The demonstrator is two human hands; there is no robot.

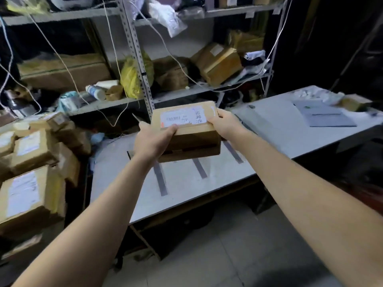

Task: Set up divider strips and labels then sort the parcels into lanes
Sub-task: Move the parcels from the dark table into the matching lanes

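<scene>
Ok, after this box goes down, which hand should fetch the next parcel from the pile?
Probably left: the left hand holds the box on the side nearest the parcel pile; the right hand is farther away.

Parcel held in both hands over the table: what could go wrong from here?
1. The parcel hides the far ends of the divider strips, so it may land straddling one rather than inside a lane.
2. The left hand and right hand grip only its ends above the table; it could slip.
</scene>
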